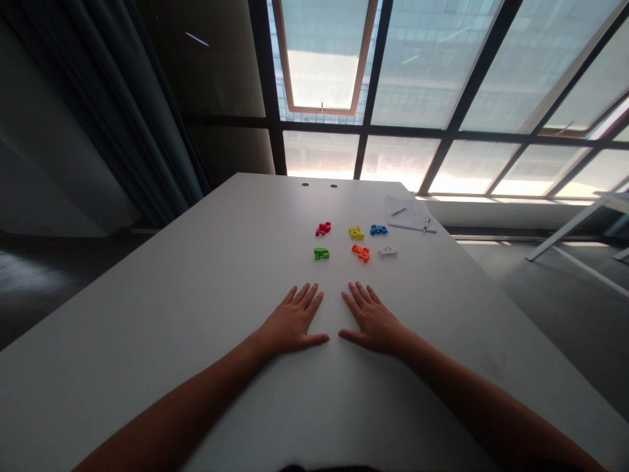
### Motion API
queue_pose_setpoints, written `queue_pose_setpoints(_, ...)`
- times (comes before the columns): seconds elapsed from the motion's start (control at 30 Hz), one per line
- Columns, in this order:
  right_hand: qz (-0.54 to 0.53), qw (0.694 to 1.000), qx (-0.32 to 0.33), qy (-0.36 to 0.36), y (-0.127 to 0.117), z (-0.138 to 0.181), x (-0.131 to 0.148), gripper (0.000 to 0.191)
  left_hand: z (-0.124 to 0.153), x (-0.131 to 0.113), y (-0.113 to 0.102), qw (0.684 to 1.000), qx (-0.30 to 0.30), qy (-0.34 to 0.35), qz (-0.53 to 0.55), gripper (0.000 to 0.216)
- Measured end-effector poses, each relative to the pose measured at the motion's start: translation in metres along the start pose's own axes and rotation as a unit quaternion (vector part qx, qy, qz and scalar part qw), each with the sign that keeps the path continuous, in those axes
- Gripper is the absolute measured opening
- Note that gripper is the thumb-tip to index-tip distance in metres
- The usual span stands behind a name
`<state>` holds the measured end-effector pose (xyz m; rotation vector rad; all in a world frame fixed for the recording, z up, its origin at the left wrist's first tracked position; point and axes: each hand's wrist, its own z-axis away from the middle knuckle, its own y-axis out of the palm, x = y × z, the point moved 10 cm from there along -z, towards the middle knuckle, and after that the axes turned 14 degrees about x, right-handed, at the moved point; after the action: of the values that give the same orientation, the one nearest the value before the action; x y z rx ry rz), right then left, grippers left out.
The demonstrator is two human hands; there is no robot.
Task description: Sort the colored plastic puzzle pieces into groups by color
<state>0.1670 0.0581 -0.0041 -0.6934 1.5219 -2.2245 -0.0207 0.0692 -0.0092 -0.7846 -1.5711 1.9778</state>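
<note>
My left hand (pixel 295 320) lies flat on the white table with its fingers spread, holding nothing. Mirroring it, my right hand (pixel 372 320) rests palm down, fingers apart and thumb pointing toward the left thumb. Beyond the fingertips sit small piles of plastic pieces sorted by colour, too small to tell their kind. The nearer row has green pieces (pixel 322 254), orange pieces (pixel 361 252) and clear or whitish pieces (pixel 388 252). Behind them are red pieces (pixel 323 229), yellow pieces (pixel 356 232) and blue pieces (pixel 379 229). Neither hand touches any pile.
Paper sheets (pixel 409 211) with pen-like items on them lie at the table's right far edge. Two round cable holes (pixel 305 184) are set in the white table (pixel 196 288) near its back. Large windows stand behind, a dark curtain (pixel 147 118) at left.
</note>
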Motion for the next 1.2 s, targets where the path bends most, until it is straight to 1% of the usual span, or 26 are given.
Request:
queue_pose_setpoints(0.07,-0.004,1.0,-0.007,0.0,-0.001,0.0,0.0,0.12,0.0,0.002,-0.002,1.0,-0.009,0.002,0.005,0.116)
queue_pose_setpoints(0.13,-0.009,1.0,-0.016,-0.002,-0.001,0.0,-0.001,0.118,0.001,0.006,-0.007,1.0,-0.022,0.001,0.012,0.108)
queue_pose_setpoints(0.3,-0.023,0.999,-0.024,-0.004,0.0,-0.001,-0.001,0.113,0.004,0.017,-0.027,0.998,-0.061,0.008,0.033,0.067)
queue_pose_setpoints(0.4,-0.029,0.999,-0.025,-0.001,-0.002,-0.001,0.0,0.112,0.005,0.023,-0.034,0.997,-0.061,0.019,0.04,0.054)
queue_pose_setpoints(0.63,-0.04,0.999,-0.022,-0.001,-0.004,0.001,0.002,0.107,0.007,0.029,-0.032,0.996,-0.066,0.023,0.05,0.049)
queue_pose_setpoints(0.8,-0.046,0.998,-0.037,0.006,-0.008,0.003,0.0,0.103,0.007,0.03,-0.031,0.997,-0.059,0.019,0.052,0.049)
queue_pose_setpoints(0.87,-0.048,0.997,-0.053,0.008,-0.011,0.003,-0.001,0.095,0.007,0.029,-0.032,0.997,-0.057,0.017,0.057,0.049)
queue_pose_setpoints(1.03,-0.041,0.991,-0.125,0.016,-0.024,0.007,-0.004,0.063,0.007,0.028,-0.036,0.996,-0.055,0.018,0.072,0.048)
queue_pose_setpoints(1.1,-0.038,0.989,-0.143,0.015,-0.027,0.008,-0.004,0.058,0.007,0.029,-0.037,0.995,-0.056,0.016,0.076,0.047)
queue_pose_setpoints(1.2,-0.041,0.987,-0.156,0.01,-0.028,0.008,-0.004,0.055,0.005,0.03,-0.038,0.995,-0.055,0.012,0.079,0.047)
